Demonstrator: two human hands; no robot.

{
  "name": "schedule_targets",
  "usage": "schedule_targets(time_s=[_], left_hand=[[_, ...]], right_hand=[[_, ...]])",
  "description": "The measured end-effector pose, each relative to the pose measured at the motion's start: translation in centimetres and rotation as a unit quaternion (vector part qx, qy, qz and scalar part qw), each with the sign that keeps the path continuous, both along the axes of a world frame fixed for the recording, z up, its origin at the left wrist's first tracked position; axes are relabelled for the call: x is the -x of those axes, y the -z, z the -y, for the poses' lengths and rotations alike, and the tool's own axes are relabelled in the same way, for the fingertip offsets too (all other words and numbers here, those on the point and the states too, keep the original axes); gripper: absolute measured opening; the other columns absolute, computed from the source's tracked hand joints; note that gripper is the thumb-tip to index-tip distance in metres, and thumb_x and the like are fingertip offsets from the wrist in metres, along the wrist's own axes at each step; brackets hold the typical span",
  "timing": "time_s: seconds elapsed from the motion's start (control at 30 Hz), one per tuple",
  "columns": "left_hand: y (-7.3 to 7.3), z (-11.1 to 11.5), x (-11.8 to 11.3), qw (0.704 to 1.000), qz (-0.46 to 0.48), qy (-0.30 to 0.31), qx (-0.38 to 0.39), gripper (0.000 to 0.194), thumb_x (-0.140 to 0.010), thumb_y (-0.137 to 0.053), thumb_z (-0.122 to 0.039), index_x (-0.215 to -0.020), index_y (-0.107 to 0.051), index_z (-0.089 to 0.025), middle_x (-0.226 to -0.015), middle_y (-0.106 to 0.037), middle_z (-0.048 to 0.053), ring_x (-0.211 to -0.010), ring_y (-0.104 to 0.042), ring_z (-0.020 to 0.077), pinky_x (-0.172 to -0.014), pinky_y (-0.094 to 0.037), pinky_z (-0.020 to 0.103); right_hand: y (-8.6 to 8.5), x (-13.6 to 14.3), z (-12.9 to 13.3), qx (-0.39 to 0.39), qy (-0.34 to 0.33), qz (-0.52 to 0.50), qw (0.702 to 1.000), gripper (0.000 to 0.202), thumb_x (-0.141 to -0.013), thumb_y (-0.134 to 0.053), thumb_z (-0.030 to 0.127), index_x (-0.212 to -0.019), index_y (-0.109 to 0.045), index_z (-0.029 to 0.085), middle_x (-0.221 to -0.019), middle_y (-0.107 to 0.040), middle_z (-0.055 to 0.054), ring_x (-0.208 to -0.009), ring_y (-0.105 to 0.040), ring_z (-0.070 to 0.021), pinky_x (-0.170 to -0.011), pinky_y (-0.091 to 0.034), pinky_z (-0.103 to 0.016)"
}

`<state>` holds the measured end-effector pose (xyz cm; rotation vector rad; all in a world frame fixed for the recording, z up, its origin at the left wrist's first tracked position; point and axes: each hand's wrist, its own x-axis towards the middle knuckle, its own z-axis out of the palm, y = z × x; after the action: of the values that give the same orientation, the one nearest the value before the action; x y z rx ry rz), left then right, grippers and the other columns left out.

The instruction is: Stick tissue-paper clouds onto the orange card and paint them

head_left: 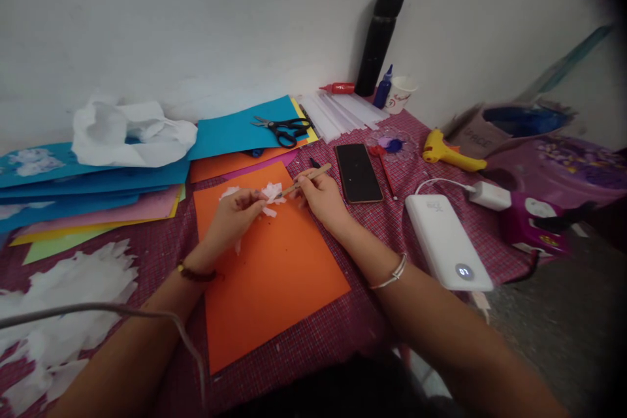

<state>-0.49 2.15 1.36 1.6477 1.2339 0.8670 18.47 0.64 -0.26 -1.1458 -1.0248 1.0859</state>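
An orange sheet of paper (279, 281) lies in front of me on the checked cloth. Over its upper part, my right hand (317, 194) grips a flat wooden stick (319, 171), whose lower end points at a cluster of torn white tissue (272, 192). My left hand (235, 212) is at the left of that cluster, thumb and fingertips pinched together on a scrap of the white tissue. Some tissue also shows behind the left fingers. Whether the stick's tip touches the tissue is hard to tell.
Left are stacked coloured sheets (161, 176) with crumpled tissue (132, 134) on top, and torn tissue (83, 294) nearer me. Scissors (284, 127) lie behind. To the right are a phone (359, 173), a power bank (447, 241) and a yellow glue gun (450, 153). A cable (122, 308) crosses my left forearm.
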Motion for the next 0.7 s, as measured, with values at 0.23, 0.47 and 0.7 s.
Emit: schedule_targets(time_s=[0.23,0.47,0.7], left_hand=[[-0.3,-0.1,1.1,0.991,0.017,0.108,0.076,0.026,-0.061,-0.060,-0.018,-0.087,-0.065,-0.018,-0.087,-0.070,0.005,-0.083,-0.068,0.0194,-0.081,-0.057,0.037],[-0.6,1.3,1.0,0.883,-0.289,0.218,-0.298,0.014,-0.084,-0.053,-0.017,-0.091,-0.064,-0.020,-0.099,-0.063,0.009,-0.095,-0.059,0.0228,-0.085,-0.050,0.039],[-0.5,2.1,1.0,0.826,-0.381,0.203,-0.363,0.026,-0.095,-0.043,-0.020,-0.077,-0.061,-0.017,-0.083,-0.061,0.009,-0.084,-0.055,0.0234,-0.078,-0.046,0.040]], right_hand=[[0.2,0.0,0.0,-0.011,-0.001,-0.003,1.000,0.010,-0.088,-0.053,0.027,-0.080,-0.055,0.020,-0.062,-0.064,0.002,-0.051,-0.059,-0.0116,-0.042,-0.046,-0.020],[0.4,0.0,0.0,-0.009,-0.003,0.004,1.000,0.010,-0.088,-0.052,0.027,-0.083,-0.055,0.019,-0.063,-0.064,0.001,-0.053,-0.060,-0.0126,-0.043,-0.046,-0.020],[-0.1,-0.1,0.2,-0.004,-0.007,0.020,1.000,0.009,-0.090,-0.050,0.022,-0.083,-0.054,0.018,-0.062,-0.063,0.002,-0.049,-0.057,-0.0102,-0.043,-0.044,-0.019]])
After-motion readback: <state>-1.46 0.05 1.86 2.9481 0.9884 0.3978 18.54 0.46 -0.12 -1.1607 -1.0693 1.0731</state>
